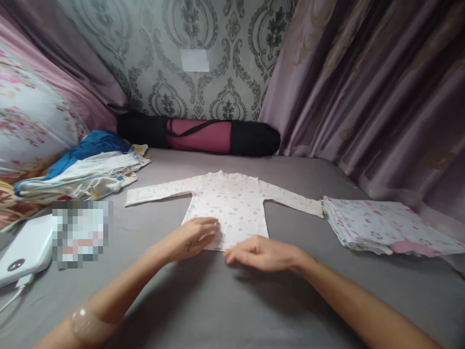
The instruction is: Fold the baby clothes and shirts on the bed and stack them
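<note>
Right now both hands rest at the bottom hem of a small long-sleeved shirt (229, 203) spread flat on a grey bed sheet (225, 300). Its sleeves stretch out to either side and its neck points away from the person. The left hand (194, 237) lies palm down on the lower left corner of the shirt, fingers flat and loosely together, pressing the cloth rather than pinching it. The right hand (263, 253) sits just beside it at the lower right of the hem, fingers extended and pointing toward the left hand; its fingertips touch or nearly touch the cloth edge, and nothing is clasped in it.

Beyond the right hand, well off to its outer side, lies a stack of folded patterned cloths (381, 225), close to the tip of the shirt's right sleeve. Out past the left hand sits a loose pile of clothes (83, 177) with a blue garment on top, and nearer the left forearm a white device (25, 249) with a cable. Far ahead of both hands, against the wall, lies a black and pink roll bag (199, 135).
</note>
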A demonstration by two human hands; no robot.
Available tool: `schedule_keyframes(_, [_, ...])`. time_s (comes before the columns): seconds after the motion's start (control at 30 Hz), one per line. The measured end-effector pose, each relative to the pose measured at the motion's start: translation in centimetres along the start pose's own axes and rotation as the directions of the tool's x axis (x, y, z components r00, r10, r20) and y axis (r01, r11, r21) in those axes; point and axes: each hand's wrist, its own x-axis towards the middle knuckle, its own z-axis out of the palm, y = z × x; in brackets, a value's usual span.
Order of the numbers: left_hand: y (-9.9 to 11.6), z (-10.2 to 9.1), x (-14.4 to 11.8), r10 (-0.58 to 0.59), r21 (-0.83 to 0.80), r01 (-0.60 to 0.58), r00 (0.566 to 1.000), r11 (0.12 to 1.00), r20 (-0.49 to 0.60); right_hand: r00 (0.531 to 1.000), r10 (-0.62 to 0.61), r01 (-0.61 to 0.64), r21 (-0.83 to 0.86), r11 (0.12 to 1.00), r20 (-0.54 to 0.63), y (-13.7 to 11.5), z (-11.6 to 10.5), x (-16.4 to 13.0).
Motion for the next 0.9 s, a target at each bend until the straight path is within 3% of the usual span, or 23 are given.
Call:
schedule_keyframes(0.07, [-1.1, -0.7, 2.3, -0.032, -0.01, 0.031, 0.993, 0.999, -0.111, 0.975, 0.072, -0.083, -0.044, 0.996, -0.212, 2.6, -1.6, 2.3])
schedule_keyframes(0.13, [-2.9, -1.0, 5.2, -0.103, 0.02, 0.109, 0.975, 0.994, -0.196, 0.9, 0.189, -0.256, -0.125, 0.959, -0.392, 5.5, -3.2, 5.0])
schedule_keyframes(0.2, [-5.1, -0.7, 8.2, -0.157, 0.064, 0.172, 0.97, 0.983, -0.187, 0.821, 0.269, -0.422, -0.217, 0.88, -0.504, 8.0, -4.3, 7.5])
schedule_keyframes(0.27, [-7.3, -0.2, 10.9, -0.184, 0.112, 0.199, 0.974, 0.974, -0.13, 0.772, 0.3, -0.523, -0.291, 0.801, -0.56, 9.9, -5.1, 9.4])
schedule_keyframes(0.37, [-9.9, 1.1, 13.7, -0.209, 0.147, 0.222, 0.973, 0.964, -0.103, 0.75, 0.347, -0.589, -0.331, 0.737, -0.564, 11.4, -5.6, 11.2])
schedule_keyframes(0.47, [-11.4, 2.4, 14.8, -0.28, 0.18, 0.299, 0.952, 0.937, -0.124, 0.747, 0.397, -0.614, -0.325, 0.719, -0.533, 11.7, -6.1, 12.2])
schedule_keyframes(0.67, [-12.1, 3.4, 15.1, -0.524, 0.234, 0.536, 0.844, 0.811, -0.118, 0.705, 0.459, -0.67, -0.297, 0.68, -0.541, 12.2, -6.9, 13.5])
schedule_keyframes(0.9, [-12.4, 4.2, 15.3, -0.592, 0.201, 0.622, 0.782, 0.756, -0.193, 0.645, 0.468, -0.708, -0.242, 0.664, -0.604, 13.4, -6.3, 14.2])
